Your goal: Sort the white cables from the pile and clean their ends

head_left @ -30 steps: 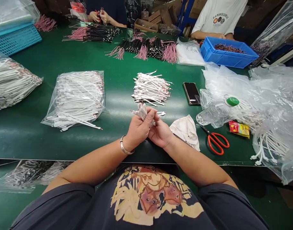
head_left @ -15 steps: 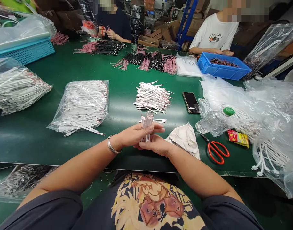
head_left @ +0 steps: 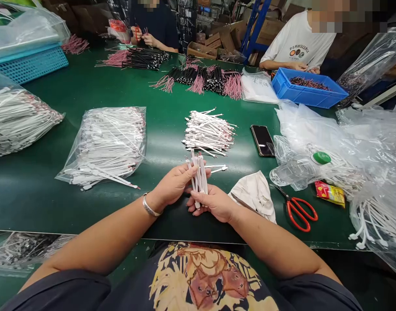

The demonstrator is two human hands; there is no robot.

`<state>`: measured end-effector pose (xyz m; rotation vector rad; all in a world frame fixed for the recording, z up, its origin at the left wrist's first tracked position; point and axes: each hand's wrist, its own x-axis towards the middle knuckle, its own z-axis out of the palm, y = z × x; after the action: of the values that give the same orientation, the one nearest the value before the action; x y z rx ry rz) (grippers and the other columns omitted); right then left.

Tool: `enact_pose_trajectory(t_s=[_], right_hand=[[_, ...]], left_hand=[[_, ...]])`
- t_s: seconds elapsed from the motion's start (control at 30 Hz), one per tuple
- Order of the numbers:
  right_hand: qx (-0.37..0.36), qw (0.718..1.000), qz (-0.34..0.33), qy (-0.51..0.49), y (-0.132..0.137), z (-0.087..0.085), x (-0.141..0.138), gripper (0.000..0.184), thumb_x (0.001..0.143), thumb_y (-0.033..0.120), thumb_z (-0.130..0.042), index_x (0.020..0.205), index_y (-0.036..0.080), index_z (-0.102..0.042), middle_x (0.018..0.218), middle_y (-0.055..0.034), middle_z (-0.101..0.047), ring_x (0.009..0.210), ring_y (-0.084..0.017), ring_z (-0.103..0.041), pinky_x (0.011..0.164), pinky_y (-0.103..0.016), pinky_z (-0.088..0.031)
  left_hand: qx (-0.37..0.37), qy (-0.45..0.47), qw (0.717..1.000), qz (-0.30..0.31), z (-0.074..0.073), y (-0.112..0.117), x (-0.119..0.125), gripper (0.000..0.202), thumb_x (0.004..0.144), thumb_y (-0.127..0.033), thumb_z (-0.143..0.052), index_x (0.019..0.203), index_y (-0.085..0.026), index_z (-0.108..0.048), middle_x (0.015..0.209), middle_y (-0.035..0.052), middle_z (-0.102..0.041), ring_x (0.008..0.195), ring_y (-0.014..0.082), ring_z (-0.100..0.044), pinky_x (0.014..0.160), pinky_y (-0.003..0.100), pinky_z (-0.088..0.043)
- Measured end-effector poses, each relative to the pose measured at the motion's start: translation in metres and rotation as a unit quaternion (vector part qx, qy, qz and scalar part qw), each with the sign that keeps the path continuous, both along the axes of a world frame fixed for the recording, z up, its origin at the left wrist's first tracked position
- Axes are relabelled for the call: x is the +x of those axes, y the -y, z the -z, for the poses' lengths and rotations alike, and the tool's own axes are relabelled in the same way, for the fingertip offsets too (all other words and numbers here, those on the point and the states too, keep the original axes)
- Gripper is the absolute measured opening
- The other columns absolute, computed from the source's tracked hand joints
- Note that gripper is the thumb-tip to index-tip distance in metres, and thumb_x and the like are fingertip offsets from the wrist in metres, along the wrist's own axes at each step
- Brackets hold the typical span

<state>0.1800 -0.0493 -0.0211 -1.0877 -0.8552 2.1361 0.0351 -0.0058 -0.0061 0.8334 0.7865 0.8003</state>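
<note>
Between both hands stands a small bundle of short white cables (head_left: pixel 200 179), roughly upright, with reddish wire ends at the top. My left hand (head_left: pixel 176 183) pinches the bundle's upper left side between thumb and fingers. Lower down, my right hand (head_left: pixel 214 202) is closed round its bottom end, thumb across the front. Just beyond the hands lie a few loose white cables (head_left: pixel 219 167), and behind them a heap of similar white cables (head_left: pixel 208 131). A clear bag of white cables (head_left: pixel 109 140) rests to the left.
Right of my hands lie a white cloth (head_left: pixel 257 194), red-handled scissors (head_left: pixel 301 211), a phone (head_left: pixel 263 140) and a clear bottle (head_left: pixel 293 169). Plastic bags (head_left: pixel 314 123) cover the table's right side. Across the table, two people work near black-and-pink wire bundles (head_left: pixel 201 78) and a blue bin (head_left: pixel 310 97).
The bundle has spread slightly and more of its length shows. My right hand has shifted down to its lower end, and the left hand's fingers have drawn in. The view has tilted slightly.
</note>
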Motion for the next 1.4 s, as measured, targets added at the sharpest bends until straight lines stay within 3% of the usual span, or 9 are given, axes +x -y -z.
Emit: enact_pose_trajectory(t_s=[0.1,0.27,0.37,0.63,0.77,1.1,1.23,1.3,1.4], right_hand=[[0.001,1.000,0.023,-0.006,-0.001,0.000,0.000,0.040,0.066,0.044,-0.075,0.091,0.017,-0.060,0.072,-0.0013,-0.066,0.061,-0.012,-0.063,0.054,-0.023,-0.052],[0.023,0.998,0.053,-0.014,-0.002,0.002,0.001,0.039,0.073,0.051,-0.067,0.093,0.019,-0.056,0.071,-0.0003,-0.065,0.059,-0.010,-0.062,0.053,-0.021,-0.051],[0.032,0.997,0.070,-0.008,-0.003,0.004,0.002,0.037,0.074,0.050,-0.066,0.092,0.019,-0.057,0.070,0.0001,-0.064,0.059,-0.010,-0.060,0.052,-0.021,-0.049],[0.049,0.996,0.077,0.004,-0.002,0.005,0.002,0.031,0.074,0.042,-0.070,0.091,0.019,-0.057,0.072,0.0008,-0.063,0.063,-0.009,-0.059,0.053,-0.019,-0.049],[0.024,0.997,0.068,-0.023,-0.003,0.005,0.003,0.035,0.073,0.045,-0.070,0.092,0.018,-0.055,0.071,0.0006,-0.063,0.060,-0.009,-0.059,0.051,-0.019,-0.050],[-0.031,0.994,0.061,-0.089,-0.004,0.002,0.004,0.034,0.074,0.041,-0.070,0.093,0.018,-0.054,0.067,0.0003,-0.063,0.055,-0.009,-0.059,0.045,-0.017,-0.048],[-0.017,0.996,0.038,-0.085,-0.003,0.005,0.003,0.034,0.075,0.044,-0.069,0.093,0.017,-0.055,0.067,0.0004,-0.063,0.055,-0.009,-0.059,0.045,-0.016,-0.048],[-0.006,0.997,0.004,-0.074,-0.001,0.006,0.001,0.035,0.075,0.046,-0.068,0.088,0.016,-0.056,0.067,-0.0005,-0.063,0.055,-0.009,-0.059,0.045,-0.017,-0.048],[-0.002,0.997,-0.053,-0.058,0.003,0.007,-0.002,0.040,0.075,0.052,-0.066,0.083,0.014,-0.059,0.069,-0.0032,-0.064,0.059,-0.012,-0.061,0.047,-0.020,-0.051]], left_hand=[[0.003,-0.011,1.000,-0.021,-0.001,0.000,0.000,0.037,0.083,-0.040,-0.059,0.114,-0.021,-0.063,0.106,0.0104,-0.070,0.094,0.0217,-0.066,0.071,0.029,-0.053],[-0.017,0.008,0.998,-0.057,-0.001,-0.003,0.001,0.034,0.081,-0.033,-0.063,0.113,-0.020,-0.063,0.104,0.0099,-0.071,0.096,0.0198,-0.064,0.083,0.031,-0.049],[-0.016,0.007,0.998,-0.056,0.000,-0.004,0.001,0.032,0.080,-0.033,-0.064,0.109,-0.019,-0.065,0.101,0.0093,-0.071,0.089,0.0179,-0.066,0.082,0.029,-0.048],[0.076,-0.094,0.992,-0.048,0.003,-0.006,-0.002,0.028,0.080,-0.039,-0.062,0.088,-0.014,-0.071,0.079,0.0053,-0.070,0.072,0.0162,-0.062,0.073,0.028,-0.045],[0.113,-0.123,0.984,-0.060,0.002,-0.004,-0.003,0.029,0.080,-0.040,-0.061,0.085,-0.012,-0.070,0.077,0.0043,-0.069,0.071,0.0152,-0.059,0.072,0.026,-0.043],[0.038,-0.040,0.994,-0.095,0.002,-0.004,0.003,0.024,0.078,-0.033,-0.066,0.091,-0.014,-0.063,0.086,0.0043,-0.069,0.074,0.0124,-0.061,0.073,0.024,-0.045],[-0.025,-0.010,0.998,-0.050,-0.001,-0.001,0.006,0.038,0.077,-0.037,-0.066,0.108,-0.015,-0.057,0.094,0.0084,-0.070,0.075,0.0151,-0.064,0.068,0.026,-0.050],[-0.060,-0.011,0.998,-0.006,-0.002,0.003,0.007,0.047,0.078,-0.042,-0.064,0.116,-0.017,-0.053,0.098,0.0109,-0.069,0.073,0.0178,-0.066,0.059,0.027,-0.051],[-0.079,-0.019,0.996,0.049,-0.005,0.009,0.006,0.044,0.079,-0.048,-0.060,0.110,-0.017,-0.057,0.098,0.0113,-0.068,0.067,0.0191,-0.066,0.045,0.024,-0.048]])
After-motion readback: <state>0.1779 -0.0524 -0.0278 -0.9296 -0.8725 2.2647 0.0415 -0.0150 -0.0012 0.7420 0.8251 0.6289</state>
